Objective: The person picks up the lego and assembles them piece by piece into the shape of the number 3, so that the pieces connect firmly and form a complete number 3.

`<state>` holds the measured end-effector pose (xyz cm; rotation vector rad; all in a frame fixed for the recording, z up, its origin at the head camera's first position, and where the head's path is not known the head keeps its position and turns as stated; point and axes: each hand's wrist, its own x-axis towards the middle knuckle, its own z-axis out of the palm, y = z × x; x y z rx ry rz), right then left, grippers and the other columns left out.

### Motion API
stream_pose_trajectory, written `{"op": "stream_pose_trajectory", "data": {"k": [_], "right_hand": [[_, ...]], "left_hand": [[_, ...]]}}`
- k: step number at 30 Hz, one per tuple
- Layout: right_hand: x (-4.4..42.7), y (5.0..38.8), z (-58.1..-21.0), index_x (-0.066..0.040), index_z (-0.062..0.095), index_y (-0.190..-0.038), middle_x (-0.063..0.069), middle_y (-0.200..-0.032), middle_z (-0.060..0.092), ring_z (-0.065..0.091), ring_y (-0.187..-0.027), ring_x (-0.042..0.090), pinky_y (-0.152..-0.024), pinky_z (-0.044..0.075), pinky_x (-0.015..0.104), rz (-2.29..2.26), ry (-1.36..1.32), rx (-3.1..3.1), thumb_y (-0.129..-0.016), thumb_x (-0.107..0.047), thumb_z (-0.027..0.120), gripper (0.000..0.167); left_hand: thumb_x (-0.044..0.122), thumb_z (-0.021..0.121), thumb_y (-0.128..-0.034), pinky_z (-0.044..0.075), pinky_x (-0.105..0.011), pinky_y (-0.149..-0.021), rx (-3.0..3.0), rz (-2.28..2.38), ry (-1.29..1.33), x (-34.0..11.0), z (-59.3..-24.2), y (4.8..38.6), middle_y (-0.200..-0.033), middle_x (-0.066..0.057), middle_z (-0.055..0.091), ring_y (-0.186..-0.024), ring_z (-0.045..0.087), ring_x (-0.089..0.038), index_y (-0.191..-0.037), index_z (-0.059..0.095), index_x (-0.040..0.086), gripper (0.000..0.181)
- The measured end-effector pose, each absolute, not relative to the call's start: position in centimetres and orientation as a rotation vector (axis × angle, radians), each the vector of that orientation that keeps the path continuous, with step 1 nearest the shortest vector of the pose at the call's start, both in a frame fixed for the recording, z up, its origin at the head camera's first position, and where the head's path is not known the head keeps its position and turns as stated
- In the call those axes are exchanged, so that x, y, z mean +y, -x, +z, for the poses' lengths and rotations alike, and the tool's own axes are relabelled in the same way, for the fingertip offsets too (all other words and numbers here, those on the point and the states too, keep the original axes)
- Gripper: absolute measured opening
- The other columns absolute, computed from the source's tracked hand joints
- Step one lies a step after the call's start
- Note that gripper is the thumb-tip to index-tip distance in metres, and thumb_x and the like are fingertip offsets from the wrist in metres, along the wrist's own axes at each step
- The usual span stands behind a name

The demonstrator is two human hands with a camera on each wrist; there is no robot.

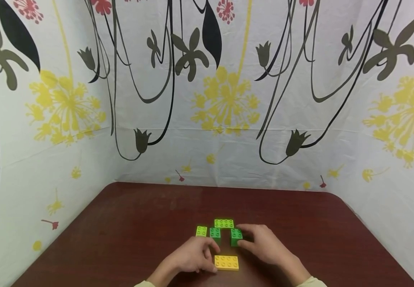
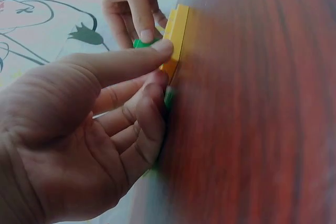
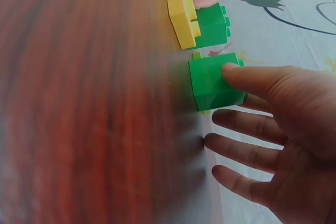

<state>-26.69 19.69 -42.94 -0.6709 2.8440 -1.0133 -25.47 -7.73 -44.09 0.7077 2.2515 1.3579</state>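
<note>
At the near side of the bricks, my left hand [image 1: 194,255] has its thumb and curled fingers at the left end of a flat yellow building brick [image 1: 226,262], pinching it. In the left wrist view the left thumb overlaps the yellow brick [image 2: 177,35]. My right hand [image 1: 266,243] holds the right-hand dark green brick [image 1: 236,237] between thumb and index finger. The right wrist view shows the right thumb on the face of that green brick [image 3: 215,82], with the other fingers spread. Another dark green brick [image 1: 215,234] stands between the hands.
A flat lime brick [image 1: 223,223] lies behind the two dark green ones. To their left is a smaller lime brick [image 1: 201,230], partly behind my left hand. The dark red-brown wooden table [image 1: 149,211] ends at a flower-patterned cloth [image 1: 207,155] hanging behind and at both sides.
</note>
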Motion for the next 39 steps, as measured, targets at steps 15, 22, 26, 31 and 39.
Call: {"op": "stream_pose_trajectory", "data": {"k": [15,22,26,31,39], "right_hand": [[20.0,26.6,-42.8,-0.011,0.073,-0.128,0.005,-0.122,0.077,0.075,-0.104,0.023,-0.081,0.062,0.042,-0.994,0.659,2.886,-0.095,-0.029,0.080,0.039],[20.4,26.4,-42.1,-0.008,0.074,-0.124,0.007,-0.119,0.077,0.074,-0.107,0.028,-0.084,0.062,0.047,-1.036,0.674,2.843,-0.093,-0.028,0.082,0.038],[20.7,26.3,-41.6,-0.007,0.073,-0.124,0.009,-0.121,0.077,0.074,-0.110,0.031,-0.086,0.062,0.050,-1.074,0.674,2.804,-0.092,-0.028,0.083,0.039],[20.9,26.3,-41.3,-0.009,0.073,-0.123,0.005,-0.120,0.077,0.074,-0.110,0.028,-0.085,0.061,0.040,-1.101,0.709,2.788,-0.092,-0.031,0.083,0.039],[21.1,26.2,-41.1,-0.013,0.074,-0.120,-0.002,-0.113,0.077,0.074,-0.105,0.017,-0.082,0.057,0.026,-1.161,0.793,2.708,-0.092,-0.030,0.083,0.034]], "left_hand": [[0.003,0.088,-0.0829,0.045,-0.020,-0.044,2.379,1.307,-0.695,-7.2,-44.2,24.9,-0.065,0.003,0.062,-0.047,0.053,-0.008,-0.103,0.074,0.010,0.025],[0.002,0.087,-0.0830,0.044,-0.018,-0.043,2.374,1.324,-0.683,-7.2,-44.1,24.8,-0.064,0.003,0.061,-0.046,0.052,-0.008,-0.100,0.074,0.009,0.023],[0.001,0.088,-0.0816,0.043,-0.018,-0.042,2.384,1.331,-0.677,-7.1,-44.1,24.7,-0.064,0.003,0.061,-0.046,0.052,-0.008,-0.098,0.073,0.009,0.023],[0.001,0.088,-0.0814,0.042,-0.017,-0.042,2.382,1.334,-0.667,-7.1,-44.3,24.7,-0.064,0.003,0.061,-0.046,0.051,-0.008,-0.097,0.072,0.010,0.024],[0.001,0.088,-0.0813,0.042,-0.019,-0.042,2.385,1.337,-0.651,-7.0,-44.2,24.8,-0.066,0.002,0.062,-0.047,0.052,-0.008,-0.095,0.072,0.011,0.024]]}}
